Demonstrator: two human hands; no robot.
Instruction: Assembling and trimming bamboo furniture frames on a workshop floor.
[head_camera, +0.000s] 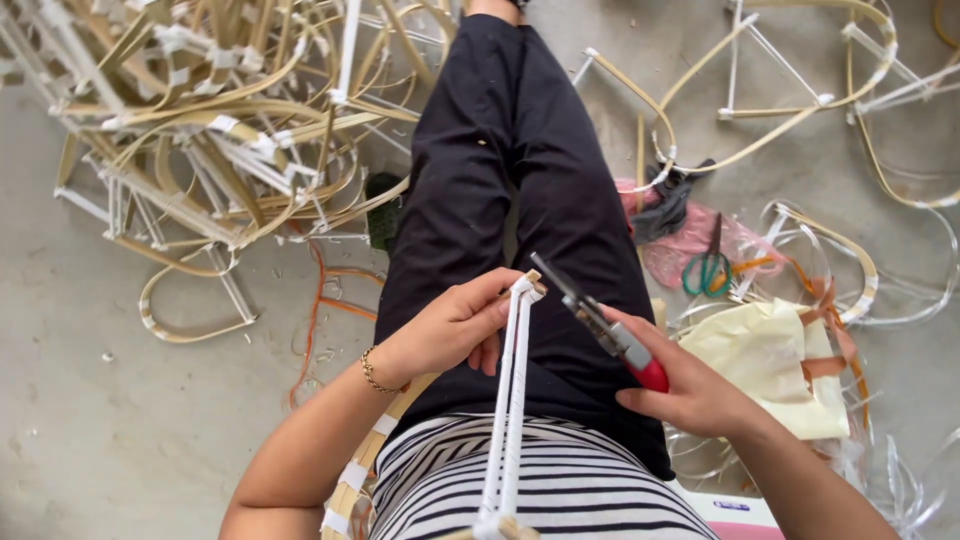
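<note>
A white-wrapped frame is held upright over the lap, its top corner pinched by the left hand, seemingly so that the joint is steadied near the tool. Red-handled pliers are gripped in the closed right hand, the jaws pointed at that corner and just short of it. Finished frames are piled on the floor to the left; green scissors lie to the right, within reach.

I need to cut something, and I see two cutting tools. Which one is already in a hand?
The red-handled pliers, held in the right hand. The green-handled scissors lie untouched on the floor by the pink plastic.
</note>
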